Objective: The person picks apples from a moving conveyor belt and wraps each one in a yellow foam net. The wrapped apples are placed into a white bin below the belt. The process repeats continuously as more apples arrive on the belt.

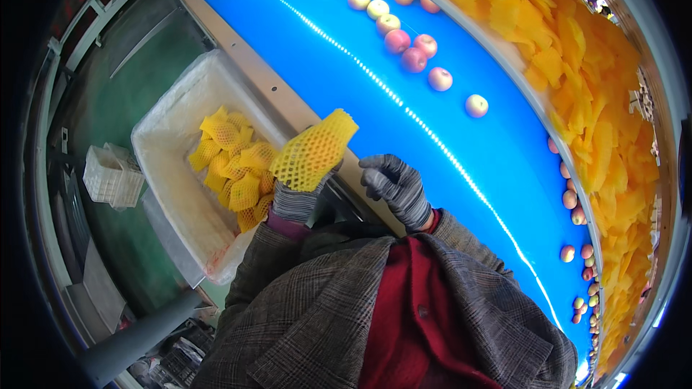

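Note:
My left hand, in a grey striped knit glove, holds a yellow foam net sleeve over the conveyor's near rail. The sleeve covers most of my fingers; whether it has an apple inside I cannot tell. My right hand, gloved alike, hovers by the near edge of the blue conveyor belt, fingers bent and holding nothing visible. Left of my left hand, a white crate with a plastic liner holds several net-wrapped pieces of fruit. Loose apples lie along the belt's far side.
Beyond the belt, a raised trough holds a heap of yellow foam sleeves. White baskets stand on the green floor at left. A grey metal post crosses the lower left. The rail separates crate and belt.

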Action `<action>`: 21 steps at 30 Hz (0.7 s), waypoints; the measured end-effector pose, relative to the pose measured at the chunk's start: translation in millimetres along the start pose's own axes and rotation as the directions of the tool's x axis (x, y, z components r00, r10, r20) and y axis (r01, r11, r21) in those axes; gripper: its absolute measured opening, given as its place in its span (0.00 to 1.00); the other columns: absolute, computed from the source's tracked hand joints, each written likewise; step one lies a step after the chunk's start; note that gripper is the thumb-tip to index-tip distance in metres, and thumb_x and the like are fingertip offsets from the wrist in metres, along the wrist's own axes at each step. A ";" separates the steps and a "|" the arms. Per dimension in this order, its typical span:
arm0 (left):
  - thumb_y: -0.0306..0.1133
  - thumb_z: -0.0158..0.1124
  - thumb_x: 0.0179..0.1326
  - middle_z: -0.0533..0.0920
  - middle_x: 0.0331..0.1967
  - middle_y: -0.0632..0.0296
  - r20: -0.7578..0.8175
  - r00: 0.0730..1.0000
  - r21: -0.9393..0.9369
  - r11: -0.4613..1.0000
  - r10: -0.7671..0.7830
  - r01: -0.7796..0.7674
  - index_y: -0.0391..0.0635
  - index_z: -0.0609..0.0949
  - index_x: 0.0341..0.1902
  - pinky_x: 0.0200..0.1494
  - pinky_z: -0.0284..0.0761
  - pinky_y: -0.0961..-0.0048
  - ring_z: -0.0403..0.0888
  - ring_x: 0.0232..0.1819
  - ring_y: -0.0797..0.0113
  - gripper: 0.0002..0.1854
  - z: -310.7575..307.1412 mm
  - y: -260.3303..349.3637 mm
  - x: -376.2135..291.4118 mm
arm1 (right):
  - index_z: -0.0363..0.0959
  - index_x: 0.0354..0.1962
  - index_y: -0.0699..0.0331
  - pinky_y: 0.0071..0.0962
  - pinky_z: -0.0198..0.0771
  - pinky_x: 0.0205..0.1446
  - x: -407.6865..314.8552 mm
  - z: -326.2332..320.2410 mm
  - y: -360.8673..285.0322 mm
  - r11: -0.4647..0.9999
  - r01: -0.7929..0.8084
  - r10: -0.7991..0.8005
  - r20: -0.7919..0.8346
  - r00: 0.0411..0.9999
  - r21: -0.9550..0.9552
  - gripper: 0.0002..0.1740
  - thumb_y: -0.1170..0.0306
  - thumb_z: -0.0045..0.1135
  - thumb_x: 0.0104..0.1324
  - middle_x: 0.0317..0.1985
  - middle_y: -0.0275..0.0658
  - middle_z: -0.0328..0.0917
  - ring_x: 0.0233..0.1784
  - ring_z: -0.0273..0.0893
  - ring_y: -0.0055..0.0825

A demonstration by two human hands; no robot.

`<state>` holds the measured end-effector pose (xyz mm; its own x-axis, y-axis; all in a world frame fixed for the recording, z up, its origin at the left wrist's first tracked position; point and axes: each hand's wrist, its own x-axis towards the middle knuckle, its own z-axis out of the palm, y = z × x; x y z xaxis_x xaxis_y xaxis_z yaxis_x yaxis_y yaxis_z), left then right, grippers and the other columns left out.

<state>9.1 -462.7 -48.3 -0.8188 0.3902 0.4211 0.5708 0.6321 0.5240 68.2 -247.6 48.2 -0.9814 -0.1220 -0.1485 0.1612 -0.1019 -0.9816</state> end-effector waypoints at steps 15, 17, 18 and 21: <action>0.40 0.59 0.71 0.78 0.61 0.51 -0.046 0.547 -0.547 0.479 -0.836 0.687 0.39 0.77 0.62 0.62 0.74 0.61 0.77 0.61 0.52 0.22 -59.4 -232.3 -88.4 | 0.78 0.51 0.65 0.22 0.76 0.42 -22.6 -115.7 -87.6 0.849 0.224 -0.392 -0.288 0.874 -0.478 0.13 0.72 0.59 0.70 0.32 0.35 0.82 0.35 0.78 0.19; 0.40 0.59 0.71 0.78 0.62 0.51 -0.021 0.463 -0.667 0.357 -0.886 0.654 0.38 0.76 0.62 0.62 0.75 0.62 0.77 0.61 0.52 0.23 -58.2 -240.0 -76.2 | 0.79 0.49 0.64 0.24 0.76 0.42 -29.4 -129.3 -105.8 0.622 0.295 -0.645 -0.260 0.718 -0.725 0.12 0.74 0.60 0.69 0.33 0.39 0.82 0.35 0.79 0.23; 0.40 0.59 0.70 0.78 0.62 0.51 -0.003 0.424 -0.726 0.294 -0.906 0.622 0.38 0.76 0.63 0.61 0.75 0.63 0.77 0.61 0.52 0.23 -56.5 -241.3 -72.3 | 0.80 0.48 0.63 0.26 0.76 0.42 -35.2 -139.2 -116.0 0.530 0.280 -0.707 -0.235 0.667 -0.800 0.12 0.75 0.61 0.67 0.34 0.42 0.81 0.35 0.81 0.28; 0.39 0.60 0.70 0.77 0.63 0.50 0.055 0.315 -0.860 0.116 -0.947 0.498 0.36 0.75 0.64 0.60 0.76 0.64 0.77 0.61 0.51 0.24 -56.5 -241.9 -71.7 | 0.80 0.46 0.62 0.29 0.76 0.45 -53.4 -165.6 -141.5 0.399 0.151 -0.791 -0.256 0.555 -0.905 0.12 0.75 0.62 0.65 0.38 0.44 0.81 0.38 0.82 0.36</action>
<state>-66.9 -681.4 -163.5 -0.8024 -0.4390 -0.4042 -0.2883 -0.3078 0.9067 80.5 -63.2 175.2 -0.6992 0.2661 0.6636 -0.1782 0.8340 -0.5222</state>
